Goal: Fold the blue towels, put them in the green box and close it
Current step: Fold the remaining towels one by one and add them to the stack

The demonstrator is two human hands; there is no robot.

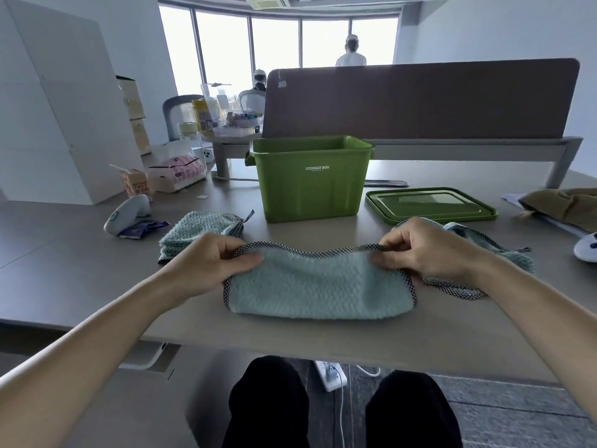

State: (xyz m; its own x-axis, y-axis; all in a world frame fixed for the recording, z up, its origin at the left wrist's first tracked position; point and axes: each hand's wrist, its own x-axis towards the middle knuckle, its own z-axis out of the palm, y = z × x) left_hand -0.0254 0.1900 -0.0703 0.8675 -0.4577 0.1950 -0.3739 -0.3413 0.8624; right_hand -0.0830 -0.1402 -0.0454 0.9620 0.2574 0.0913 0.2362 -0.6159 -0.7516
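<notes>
So, one green box (311,182), open on top, with "STORAGE BOX" printed on the side facing the camera. Its one lid (431,203) lies flat on the table (64,253) just right of the box, not touching it.

In front of the box, nearer the person, there's one blue towel (318,289) with checked trim, and it looks doubled over with the trimmed edges on the box side. Both hands are on it. The left hand (210,263) pinches the top left corner between thumb and fingers, and the right hand (423,250) pinches the top right corner the same way. The lower part lies on the table.

Front-left of the box sits one folded stack (200,229) of the same towels. There are several layers, but I can't count them. Front-right of the box, partly under the right hand, there's a loose towel (484,250), at least one.

Further left of the box are one white handheld gadget (127,213), one dark blue packet (142,228), one drink carton (135,182) and one pink tissue pack (177,173). Behind the box are one brown divider (420,101) and two people.
</notes>
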